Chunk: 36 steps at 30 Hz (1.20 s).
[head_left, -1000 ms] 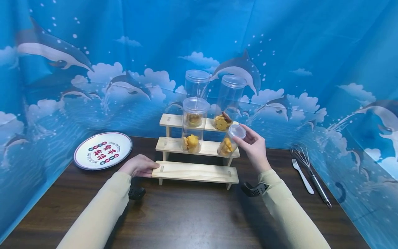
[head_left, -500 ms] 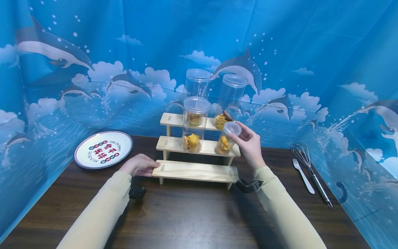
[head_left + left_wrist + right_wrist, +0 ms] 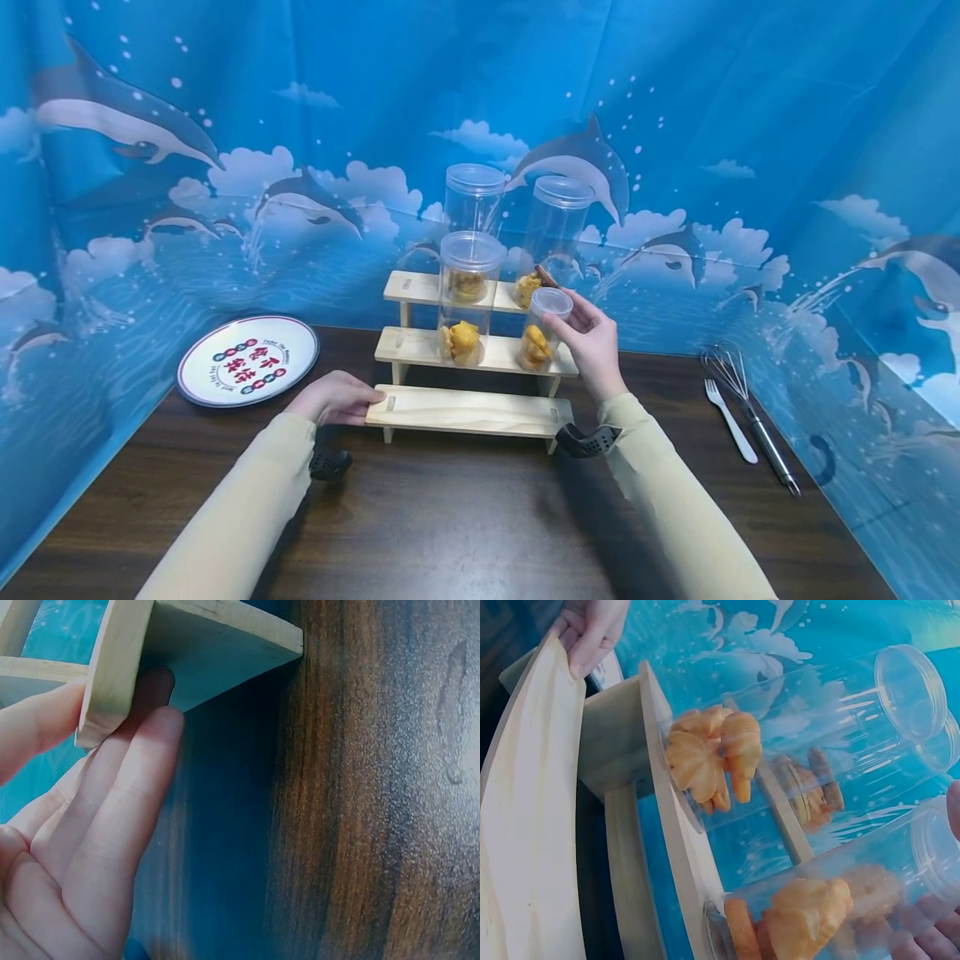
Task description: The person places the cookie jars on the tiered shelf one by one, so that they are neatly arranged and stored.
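Observation:
My left hand (image 3: pixel 333 398) pinches the left end of the lowest step of a three-tier wooden shelf (image 3: pixel 472 412), thumb on top and fingers beneath, as the left wrist view shows. My right hand (image 3: pixel 594 346) grips a short clear lidded jar (image 3: pixel 537 340) of golden pastries near its lid. That jar stands nearly upright over the right end of the middle step, its base at the board; full contact cannot be told. To its left, a tall clear jar (image 3: pixel 467 312) of pastries stands on the same step, and shows again as the upper jar (image 3: pixel 802 735) in the right wrist view.
Two tall jars, a left one (image 3: pixel 474 200) and a right one (image 3: pixel 557 221), stand on the top step with cookies inside. A white plate (image 3: pixel 247 361) lies left; a fork (image 3: pixel 731 421) and a whisk (image 3: pixel 757 425) lie right. A blue dolphin-print cloth (image 3: pixel 360 83) hangs behind.
My right hand has moved the short jar leftward along the middle step, and the jar has gone from tilted to nearly upright. The left hand keeps its hold on the lowest step.

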Tool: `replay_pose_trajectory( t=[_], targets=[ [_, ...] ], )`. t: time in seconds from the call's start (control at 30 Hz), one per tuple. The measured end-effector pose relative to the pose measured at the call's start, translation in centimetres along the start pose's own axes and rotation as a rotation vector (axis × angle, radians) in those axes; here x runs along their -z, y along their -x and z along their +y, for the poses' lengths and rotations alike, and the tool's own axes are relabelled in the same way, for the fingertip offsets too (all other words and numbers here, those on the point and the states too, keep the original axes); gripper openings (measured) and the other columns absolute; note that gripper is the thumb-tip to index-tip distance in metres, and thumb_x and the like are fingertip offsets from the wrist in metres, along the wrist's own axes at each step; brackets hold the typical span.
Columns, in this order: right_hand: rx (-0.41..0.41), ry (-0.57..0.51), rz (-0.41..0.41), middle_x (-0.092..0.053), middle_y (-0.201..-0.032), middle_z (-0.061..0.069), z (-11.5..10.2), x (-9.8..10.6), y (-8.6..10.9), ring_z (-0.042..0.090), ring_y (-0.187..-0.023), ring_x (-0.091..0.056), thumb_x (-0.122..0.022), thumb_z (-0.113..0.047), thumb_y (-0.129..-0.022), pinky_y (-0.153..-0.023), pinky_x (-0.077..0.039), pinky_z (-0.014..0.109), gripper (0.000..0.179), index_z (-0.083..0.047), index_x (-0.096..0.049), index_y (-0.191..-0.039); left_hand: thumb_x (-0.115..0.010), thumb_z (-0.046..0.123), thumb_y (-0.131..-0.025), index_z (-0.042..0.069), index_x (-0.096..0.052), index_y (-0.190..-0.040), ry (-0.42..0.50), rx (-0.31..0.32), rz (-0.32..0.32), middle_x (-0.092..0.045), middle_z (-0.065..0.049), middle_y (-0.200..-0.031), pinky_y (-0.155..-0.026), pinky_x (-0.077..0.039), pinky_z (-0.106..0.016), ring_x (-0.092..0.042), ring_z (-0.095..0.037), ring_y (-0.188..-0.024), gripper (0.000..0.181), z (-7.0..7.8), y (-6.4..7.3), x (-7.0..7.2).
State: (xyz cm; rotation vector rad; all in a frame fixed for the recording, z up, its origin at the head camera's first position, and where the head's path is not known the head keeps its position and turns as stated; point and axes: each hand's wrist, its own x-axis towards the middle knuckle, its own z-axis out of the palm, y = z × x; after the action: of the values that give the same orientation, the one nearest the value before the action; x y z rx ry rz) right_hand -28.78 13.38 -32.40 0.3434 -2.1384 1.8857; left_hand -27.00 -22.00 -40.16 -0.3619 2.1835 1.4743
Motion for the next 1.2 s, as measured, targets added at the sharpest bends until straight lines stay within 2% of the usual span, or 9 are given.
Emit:
replay_pose_trajectory(
  t=[0.13,0.6,0.93,1.2],
  targets=[
    [-0.002,0.011,0.007,-0.057,-0.13,0.018,-0.7,-0.4,0.3,0.027,-0.12,-0.056,-0.07,-0.015,-0.086,-0.096,-0.049,0.029,0.054,0.001,-0.05,-0.134,-0.065,0.019,-0.09,-0.011,-0.055,-0.118,-0.006,-0.003,0.005,-0.067,-0.003,-0.074,-0.067,-0.058,-0.025,-0.066,-0.011,-0.064,0.042,0.0,0.0,0.2],
    [0.007,0.04,-0.012,-0.055,-0.134,0.017,-0.5,-1.1,0.2,0.025,-0.121,-0.055,-0.069,-0.019,-0.088,-0.099,-0.047,0.033,0.058,0.0,-0.047,-0.137,-0.064,0.018,-0.091,-0.012,-0.055,-0.117,-0.017,0.003,0.018,-0.067,-0.003,-0.073,-0.065,-0.058,-0.024,-0.065,-0.011,-0.063,0.041,-0.1,0.1,0.6],
    [-0.006,0.053,-0.015,-0.053,-0.135,0.017,-0.7,-1.1,0.1,0.025,-0.124,-0.053,-0.067,-0.018,-0.089,-0.1,-0.046,0.03,0.056,0.0,-0.046,-0.138,-0.064,0.017,-0.091,-0.012,-0.055,-0.116,0.0,0.004,0.008,-0.067,-0.004,-0.073,-0.066,-0.058,-0.023,-0.066,-0.011,-0.064,0.04,-0.3,0.2,0.7],
    [0.003,0.002,-0.037,-0.051,-0.139,0.009,1.8,0.0,-1.0,0.021,-0.125,-0.052,-0.07,-0.022,-0.087,-0.102,-0.044,0.03,0.059,-0.009,-0.047,-0.14,-0.063,0.014,-0.092,-0.014,-0.053,-0.119,0.053,-0.029,-0.004,-0.067,-0.001,-0.07,-0.065,-0.058,-0.024,-0.065,-0.009,-0.063,0.041,-0.6,-0.1,0.5]
  ],
)
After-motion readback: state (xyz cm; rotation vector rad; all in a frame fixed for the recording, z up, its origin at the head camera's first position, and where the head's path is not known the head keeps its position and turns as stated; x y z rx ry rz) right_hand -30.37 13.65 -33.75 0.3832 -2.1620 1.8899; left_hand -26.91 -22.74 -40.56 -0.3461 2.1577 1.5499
